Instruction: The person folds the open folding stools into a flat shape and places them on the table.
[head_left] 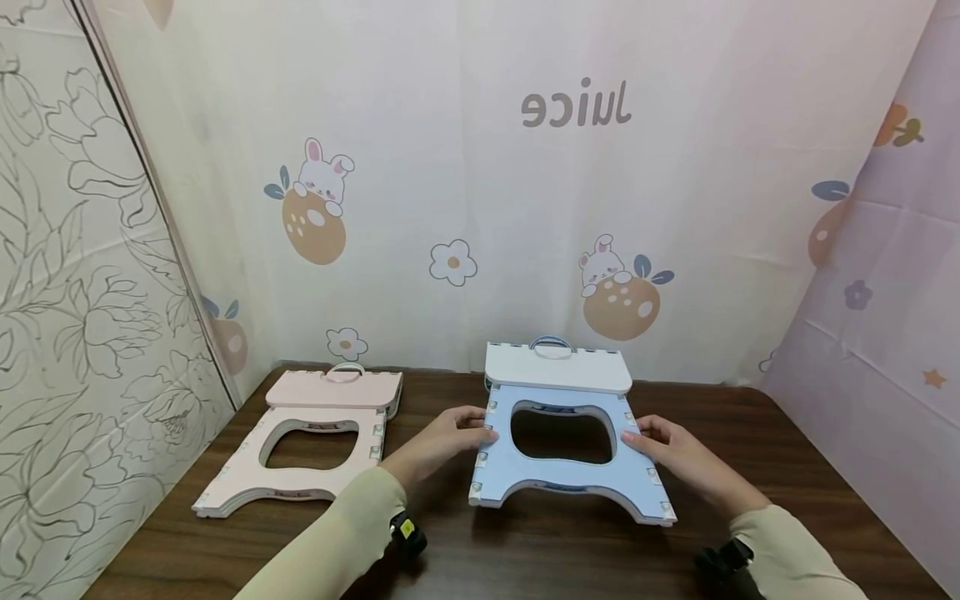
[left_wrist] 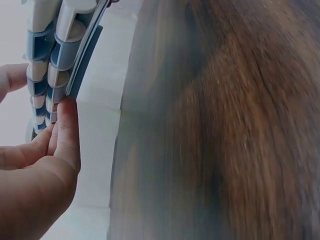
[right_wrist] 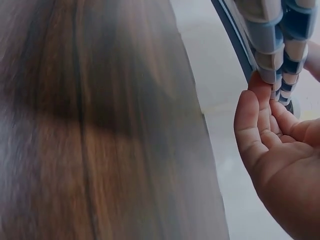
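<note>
A folded step stool [head_left: 558,472], with a blue leg panel and a white top section, is held between both hands, tilted above the table. My left hand [head_left: 450,439] grips its left edge, thumb on the front face. On the opposite edge, my right hand [head_left: 678,454] grips it the same way. In the left wrist view, the fingers of the left hand [left_wrist: 47,175] curl behind the layered blue-and-white hinge edge [left_wrist: 65,50]. The right wrist view has the right hand [right_wrist: 280,150] with fingers bent under the matching hinge edge [right_wrist: 267,35].
A pink folded step stool [head_left: 288,478] lies on the dark wooden table [head_left: 442,558], left of the left forearm. Behind the table hangs a printed curtain [head_left: 465,167], with patterned curtains at both sides. Dark devices are strapped to both wrists.
</note>
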